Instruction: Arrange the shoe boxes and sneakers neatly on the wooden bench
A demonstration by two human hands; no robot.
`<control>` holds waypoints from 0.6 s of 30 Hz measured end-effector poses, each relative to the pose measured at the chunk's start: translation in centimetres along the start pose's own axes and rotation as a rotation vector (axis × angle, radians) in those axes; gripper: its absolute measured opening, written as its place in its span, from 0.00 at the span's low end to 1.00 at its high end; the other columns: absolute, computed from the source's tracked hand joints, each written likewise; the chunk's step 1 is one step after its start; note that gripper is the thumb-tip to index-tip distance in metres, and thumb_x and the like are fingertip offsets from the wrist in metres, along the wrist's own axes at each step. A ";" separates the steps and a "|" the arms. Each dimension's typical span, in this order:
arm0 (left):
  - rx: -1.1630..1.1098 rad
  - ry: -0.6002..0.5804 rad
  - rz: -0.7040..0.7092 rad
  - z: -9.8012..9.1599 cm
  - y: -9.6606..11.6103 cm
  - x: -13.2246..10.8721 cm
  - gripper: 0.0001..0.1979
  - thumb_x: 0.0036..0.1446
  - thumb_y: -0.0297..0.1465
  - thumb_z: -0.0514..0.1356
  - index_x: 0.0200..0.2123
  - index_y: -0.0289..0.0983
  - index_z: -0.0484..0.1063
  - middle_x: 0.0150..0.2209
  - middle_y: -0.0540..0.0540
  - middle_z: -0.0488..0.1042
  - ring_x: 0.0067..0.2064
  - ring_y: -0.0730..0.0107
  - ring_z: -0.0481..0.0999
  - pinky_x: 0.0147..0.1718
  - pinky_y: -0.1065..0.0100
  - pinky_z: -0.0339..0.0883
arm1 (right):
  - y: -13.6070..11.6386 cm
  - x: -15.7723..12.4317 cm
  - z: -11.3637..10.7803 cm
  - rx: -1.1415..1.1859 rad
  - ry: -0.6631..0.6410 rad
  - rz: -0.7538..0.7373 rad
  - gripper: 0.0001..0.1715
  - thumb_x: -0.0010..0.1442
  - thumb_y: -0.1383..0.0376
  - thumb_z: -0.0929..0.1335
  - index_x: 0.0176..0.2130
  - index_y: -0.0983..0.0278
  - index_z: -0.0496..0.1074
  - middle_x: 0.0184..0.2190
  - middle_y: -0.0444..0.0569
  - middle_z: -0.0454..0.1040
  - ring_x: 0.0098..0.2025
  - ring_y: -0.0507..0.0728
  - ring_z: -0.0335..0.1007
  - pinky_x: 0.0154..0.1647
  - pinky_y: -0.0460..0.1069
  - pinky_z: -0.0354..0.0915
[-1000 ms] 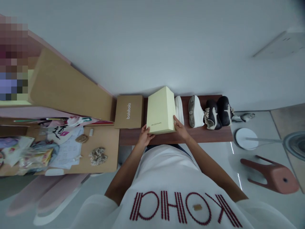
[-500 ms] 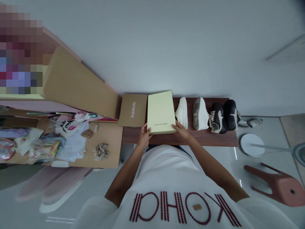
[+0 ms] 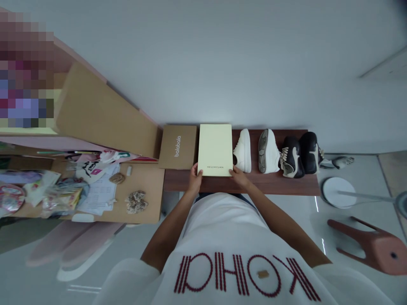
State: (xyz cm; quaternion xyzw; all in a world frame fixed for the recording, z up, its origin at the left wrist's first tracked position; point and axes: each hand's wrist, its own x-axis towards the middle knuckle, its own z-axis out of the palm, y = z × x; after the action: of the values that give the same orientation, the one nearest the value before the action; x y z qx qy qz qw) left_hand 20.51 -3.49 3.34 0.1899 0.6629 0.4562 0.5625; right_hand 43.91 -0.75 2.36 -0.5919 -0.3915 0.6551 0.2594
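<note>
A pale yellow shoebox (image 3: 215,146) marked MEIZHIYUAN lies on the dark wooden bench (image 3: 210,185). My left hand (image 3: 194,180) grips its near left corner and my right hand (image 3: 239,176) its near right corner, thumbs on the lid. Left of it is a brown balabala box (image 3: 178,146), a narrow gap apart. Just right of it stands a white shoe (image 3: 244,150), partly behind the box and my right hand. Another white shoe (image 3: 269,150) lies tipped on its side, its grey sole showing. Two black shoes with cream trim, one here (image 3: 291,156), sit at the right end.
A desk (image 3: 152,190) at left carries papers, plastic bags and a scrunchie (image 3: 136,202). A cardboard panel (image 3: 104,114) rises above it. Pink chair cushions (image 3: 82,245) are below. On the right floor stand a pink stool (image 3: 381,250) and a round white base (image 3: 338,192) with a pole.
The yellow box has turned slightly and now sits straight, its far edge parallel to the wall. It has shifted a little to the right at its far end. Both hands stay on it.
</note>
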 end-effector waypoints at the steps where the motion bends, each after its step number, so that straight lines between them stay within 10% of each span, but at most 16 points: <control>1: 0.037 0.024 0.034 0.1 -0.5 0.2 0.30 0.59 0.36 0.68 0.63 0.46 0.67 0.65 0.41 0.73 0.65 0.58 0.73 0.59 0.57 0.71 | 0.2 0.2 0.1 -0.033 0.014 -0.022 0.37 0.65 0.51 0.66 0.69 0.56 0.66 0.62 0.50 0.77 0.65 0.65 0.71 0.68 0.67 0.64; 8: 0.255 0.137 0.206 0.6 -2.6 1.3 0.25 0.66 0.28 0.58 0.65 0.41 0.66 0.64 0.41 0.74 0.66 0.62 0.73 0.67 0.58 0.63 | 0.4 0.6 0.7 -0.245 0.067 -0.157 0.32 0.68 0.58 0.64 0.68 0.61 0.67 0.59 0.52 0.79 0.65 0.62 0.71 0.72 0.63 0.59; 18: 0.560 0.349 0.139 2.1 -0.1 -1.5 0.24 0.67 0.30 0.57 0.66 0.35 0.65 0.68 0.32 0.68 0.71 0.55 0.66 0.71 0.54 0.55 | -1.0 -1.4 -0.2 -0.503 0.263 -0.124 0.25 0.70 0.61 0.63 0.61 0.67 0.73 0.61 0.60 0.77 0.63 0.63 0.73 0.69 0.58 0.64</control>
State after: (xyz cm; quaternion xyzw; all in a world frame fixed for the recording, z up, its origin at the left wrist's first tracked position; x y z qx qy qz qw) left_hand 22.93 -3.84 4.24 0.3008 0.8343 0.3194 0.3340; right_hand 44.24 -1.28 3.97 -0.6925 -0.5400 0.4380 0.1924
